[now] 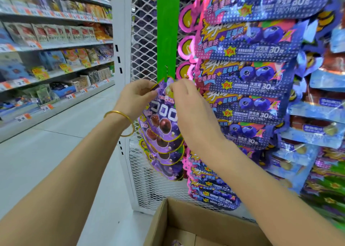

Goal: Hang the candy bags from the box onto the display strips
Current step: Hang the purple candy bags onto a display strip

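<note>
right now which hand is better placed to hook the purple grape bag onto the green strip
Probably right. The right hand pinches the grape bag at its top centre, just under the green strip hook; the left hand only steadies the corner.

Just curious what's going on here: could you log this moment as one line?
step: hanging | hands: left hand and right hand pinch grape candy bag top | target: green display strip hook | box: open below

The open brown cardboard box [196, 225] is cut off at six o'clock; blurred shelf price tags [45, 108] at nine o'clock are unreadable.
</note>
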Motion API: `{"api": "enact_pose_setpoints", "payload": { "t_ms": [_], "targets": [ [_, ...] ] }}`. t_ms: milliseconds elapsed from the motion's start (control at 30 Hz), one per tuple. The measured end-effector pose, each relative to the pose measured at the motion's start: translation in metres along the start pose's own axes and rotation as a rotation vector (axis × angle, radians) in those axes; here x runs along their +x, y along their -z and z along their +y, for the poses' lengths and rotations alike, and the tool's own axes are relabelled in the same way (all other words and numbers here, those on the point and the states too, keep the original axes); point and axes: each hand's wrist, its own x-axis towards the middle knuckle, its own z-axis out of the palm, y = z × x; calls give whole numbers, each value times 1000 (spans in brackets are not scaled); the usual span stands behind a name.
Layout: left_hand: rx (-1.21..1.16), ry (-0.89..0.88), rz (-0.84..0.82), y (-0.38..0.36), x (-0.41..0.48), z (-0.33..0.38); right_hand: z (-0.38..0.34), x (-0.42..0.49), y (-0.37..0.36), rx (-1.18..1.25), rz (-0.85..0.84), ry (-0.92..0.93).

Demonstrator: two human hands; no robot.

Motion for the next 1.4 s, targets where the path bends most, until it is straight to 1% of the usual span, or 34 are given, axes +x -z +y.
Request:
{"api": "enact_pose_setpoints", "payload": {
  "t_ms": [100, 167, 233, 267, 333, 367, 400, 433, 500, 533, 567, 633, 700, 800, 867, 933, 1033, 1067, 1167, 1200, 1267, 1333, 1400],
  "targets": [
    [57, -6, 27, -3, -1, 0, -2, -11, -11, 9, 109, -9],
    [152, -23, 47, -2, -6, -4, -3, -19, -16, 12, 160, 8],
    [270, -79, 143, -2, -20, -12, -2, -32, -21, 0, 213, 48],
    [272, -106, 220, -2, -34, -17, -1, -42, -23, 26, 229, 73],
    [190, -121, 356, -8, -70, -29, 4, -68, -36, 126, 196, 105],
    [159, -115, 370, -14, -92, -36, 7, -84, -46, 183, 137, 103],
    [142, -91, 342, -20, -115, -44, 11, -101, -58, 253, 48, 82],
    [131, -41, 278, -26, -135, -53, 14, -118, -70, 334, -65, 34],
    [133, 121, 61, -35, -171, -77, 26, -153, -103, 471, -331, -114],
    [157, 208, -68, -37, -185, -90, 33, -172, -123, 499, -456, -192],
    [202, 286, -200, -38, -197, -101, 42, -193, -145, 500, -565, -271],
    [301, 369, -410, -40, -211, -119, 59, -236, -189, 484, -762, -423],
    [338, 415, -506, -43, -217, -129, 73, -280, -229, 468, -926, -540],
    [344, 499, -573, -41, -221, -140, 85, -336, -279, 431, -1137, -717],
    [361, 554, -630, -36, -223, -148, 88, -362, -305, 419, -1208, -866],
    [381, 611, -658, -31, -225, -156, 88, -374, -318, 417, -1207, -1039],
    [401, 682, -683, -28, -227, -165, 91, -388, -332, 397, -1235, -1251],
    [401, 696, -692, -27, -227, -167, 90, -391, -335, 379, -1218, -1317],
    [384, 722, -709, -26, -226, -169, 85, -405, -347, 307, -1054, -1469],
    [386, 723, -709, -26, -226, -170, 85, -413, -352, 328, -999, -1523],
    [396, 716, -710, -27, -225, -171, 88, -428, -361, 452, -853, -1620],
    [412, 689, -719, -30, -224, -172, 87, -426, -355, 576, -740, -1595],
    [421, 648, -728, -35, -223, -169, 76, -396, -328, 683, -684, -1457]
  ]
}}
